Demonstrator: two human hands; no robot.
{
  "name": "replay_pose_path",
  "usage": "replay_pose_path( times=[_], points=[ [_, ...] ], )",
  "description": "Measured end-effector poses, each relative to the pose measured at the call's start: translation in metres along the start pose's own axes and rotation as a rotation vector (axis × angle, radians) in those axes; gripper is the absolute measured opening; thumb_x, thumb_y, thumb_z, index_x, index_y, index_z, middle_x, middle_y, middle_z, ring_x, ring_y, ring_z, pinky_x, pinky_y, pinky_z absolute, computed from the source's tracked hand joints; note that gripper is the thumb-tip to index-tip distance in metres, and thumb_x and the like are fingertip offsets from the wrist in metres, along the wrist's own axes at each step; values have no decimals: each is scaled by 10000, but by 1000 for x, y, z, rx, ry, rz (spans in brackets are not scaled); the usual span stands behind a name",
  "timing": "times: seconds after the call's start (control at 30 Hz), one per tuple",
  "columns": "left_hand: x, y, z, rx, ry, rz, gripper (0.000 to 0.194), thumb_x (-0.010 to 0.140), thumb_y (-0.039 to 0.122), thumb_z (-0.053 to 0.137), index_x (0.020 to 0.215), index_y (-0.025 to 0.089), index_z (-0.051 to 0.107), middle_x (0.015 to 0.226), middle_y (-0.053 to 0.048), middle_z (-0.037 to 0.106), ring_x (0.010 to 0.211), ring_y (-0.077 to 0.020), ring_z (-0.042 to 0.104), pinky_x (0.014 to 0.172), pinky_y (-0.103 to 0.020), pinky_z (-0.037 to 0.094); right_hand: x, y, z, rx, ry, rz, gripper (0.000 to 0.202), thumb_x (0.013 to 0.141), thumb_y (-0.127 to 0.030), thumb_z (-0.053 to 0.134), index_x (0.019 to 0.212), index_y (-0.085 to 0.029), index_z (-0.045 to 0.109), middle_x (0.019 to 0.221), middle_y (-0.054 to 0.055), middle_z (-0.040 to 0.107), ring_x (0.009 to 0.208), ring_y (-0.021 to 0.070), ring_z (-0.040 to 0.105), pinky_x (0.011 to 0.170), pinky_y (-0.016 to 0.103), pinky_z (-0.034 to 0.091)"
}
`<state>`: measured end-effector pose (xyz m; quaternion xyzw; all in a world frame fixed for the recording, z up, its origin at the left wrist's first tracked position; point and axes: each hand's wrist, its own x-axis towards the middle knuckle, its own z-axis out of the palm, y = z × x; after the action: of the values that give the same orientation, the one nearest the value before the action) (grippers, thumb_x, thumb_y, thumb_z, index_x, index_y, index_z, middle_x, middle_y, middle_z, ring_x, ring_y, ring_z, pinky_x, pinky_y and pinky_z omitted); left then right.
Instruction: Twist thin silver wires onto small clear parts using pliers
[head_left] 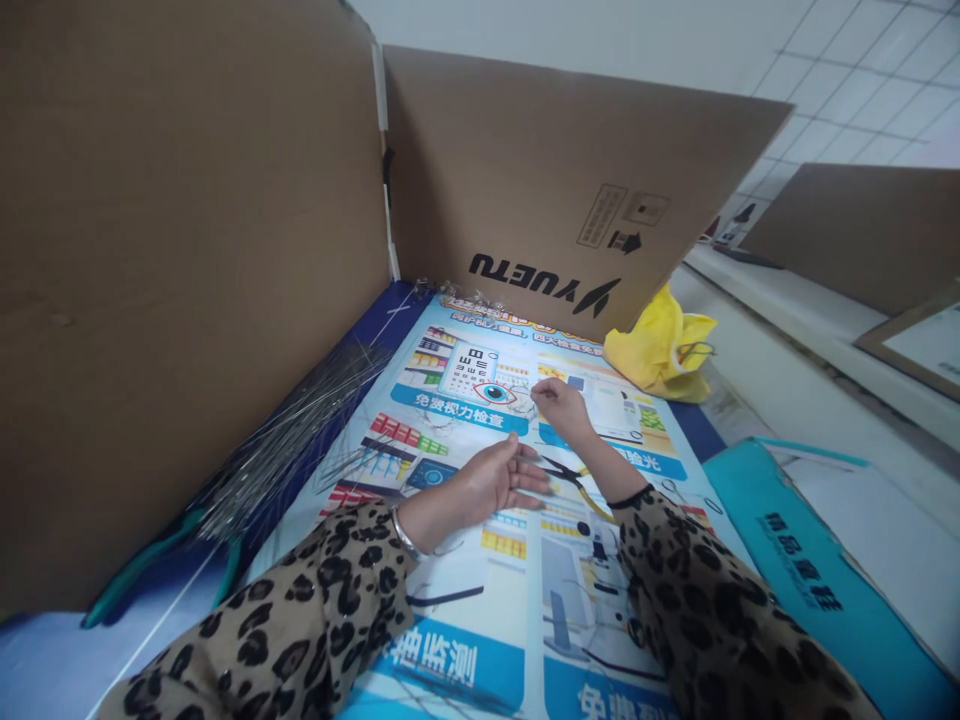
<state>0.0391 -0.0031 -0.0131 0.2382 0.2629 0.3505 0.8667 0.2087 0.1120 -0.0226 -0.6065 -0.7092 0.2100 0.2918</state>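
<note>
My left hand [499, 482] is palm up over the poster, its fingers stretched out and apart, holding nothing that I can see. Farther up, my right hand [562, 408] has thumb and fingers pinched together; whatever is between them is too small and faint to make out. A pair of pliers [574, 478] with dark jaws and yellow handles lies on the poster, jaws close to my left fingertips, handles partly beside my right forearm. Thin bent wire pieces lie about on the printed poster [534, 560]. A bundle of straight metal wires [292, 435] rests at the left.
Cardboard panels [517, 180] wall off the left and back. Green-handled pliers [142, 570] lie at the lower left. A crumpled yellow bag [660, 350] sits at the back right, and a teal box [795, 560] at the right edge. Small wire pieces [469, 298] lie along the back.
</note>
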Motion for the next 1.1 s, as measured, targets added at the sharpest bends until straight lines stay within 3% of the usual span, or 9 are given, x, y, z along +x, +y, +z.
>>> replay_pose_path(
  times=[0.17, 0.3, 0.43, 0.6, 0.73, 0.87, 1.03, 1.1],
  points=[
    [2, -2, -1, 22, 26, 1, 353, 887, 448, 399, 940, 123, 528, 758, -112, 664, 739, -232, 674, 636, -337, 511, -8, -3, -8, -59, 13, -1, 283, 851, -332, 524, 1063, -149, 561, 993, 46, 605, 834, 141, 584, 747, 344, 493],
    [2, -4, -4, 33, -27, 26, 327, 876, 429, 439, 942, 123, 533, 794, -119, 669, 731, -216, 672, 645, -327, 514, -12, -7, -19, -130, 66, -13, 224, 776, -229, 498, 963, -183, 611, 816, 6, 635, 711, 125, 577, 713, 290, 472],
    [2, -5, -6, 92, -62, 57, 304, 846, 419, 510, 949, 134, 536, 821, -114, 662, 747, -213, 667, 643, -322, 514, -20, -11, -33, -260, 64, -6, 246, 749, -241, 476, 940, -203, 626, 796, 13, 642, 740, 153, 588, 683, 281, 448],
    [0, -8, -3, 224, -100, 95, 328, 750, 414, 650, 892, 142, 535, 856, -84, 630, 732, -170, 649, 641, -283, 506, -58, -28, -49, -472, -88, -75, 224, 763, -277, 505, 921, -198, 644, 957, 73, 631, 866, 189, 571, 739, 294, 415],
    [-6, -8, 3, 433, -106, 120, 350, 712, 438, 676, 843, 141, 547, 801, -60, 613, 684, -138, 624, 620, -252, 481, -96, -42, -53, -637, -161, -114, 245, 779, -276, 505, 969, -196, 636, 1014, 119, 595, 974, 250, 515, 756, 329, 398],
    [-13, -2, 9, 600, -163, 98, 377, 685, 438, 696, 867, 126, 587, 788, -70, 625, 650, -127, 602, 632, -258, 471, -121, -43, -48, -749, -194, -101, 230, 791, -227, 485, 968, -190, 628, 984, 132, 584, 983, 264, 488, 705, 316, 398],
    [-19, 11, 16, 1183, -185, 219, 363, 856, 451, 440, 984, 132, 558, 824, -77, 639, 699, -133, 609, 636, -250, 471, -133, -36, -39, -827, -187, -116, 288, 808, -136, 416, 1026, -177, 599, 963, 128, 587, 981, 263, 469, 679, 300, 397],
    [-23, 17, 17, 1320, -175, 228, 269, 841, 361, 483, 943, 133, 581, 794, -46, 641, 705, -123, 594, 647, -232, 460, -135, -34, -36, -851, -172, -127, 317, 803, -102, 395, 1051, -158, 585, 967, 137, 583, 978, 270, 463, 675, 307, 401]
  ],
)
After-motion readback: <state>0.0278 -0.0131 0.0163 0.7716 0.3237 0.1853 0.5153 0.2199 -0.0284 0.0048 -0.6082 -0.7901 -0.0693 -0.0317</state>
